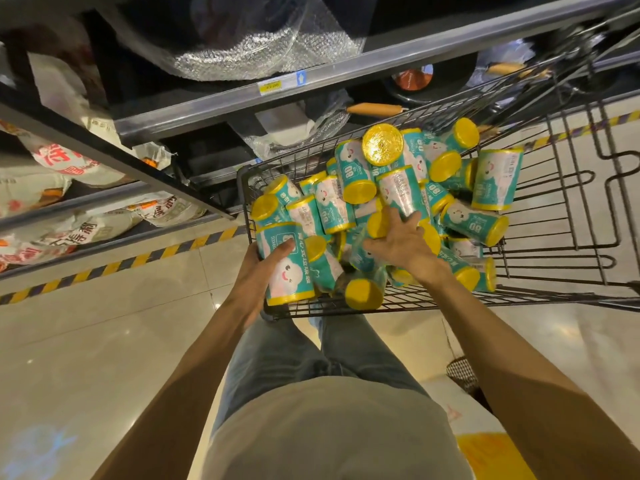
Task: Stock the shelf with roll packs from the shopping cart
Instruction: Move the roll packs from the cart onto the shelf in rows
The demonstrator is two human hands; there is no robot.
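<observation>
1. At far left, shelves (166, 174) run diagonally up the frame, holding white sacks (52, 161) with red print on the lower levels and bubble-wrapped goods (249, 46) higher up.
2. Along the foot of the shelves, a yellow and black striped strip (138, 261) marks the shiny beige floor (104, 341).
3. Left of centre, the left hand (258, 271) grips one roll pack (284, 268), teal with a white cartoon face and yellow ends, at the near left corner of the cart. Its thumb lies across the top of the pack and the fingers wrap round the far side, out of sight.
4. At centre, a black wire shopping cart (571, 237) stands against the shelves, piled with many more roll packs (398, 188) lying at all angles, some showing yellow round ends.
5. Just right of the held pack, the right hand (398, 240) rests palm down on the pile, its fingers (393, 216) spread over several packs and touching them, not closed on any one.
6. Below, both bare forearms reach up from a person in a beige shirt (329, 431) and blue jeans (311, 355).
</observation>
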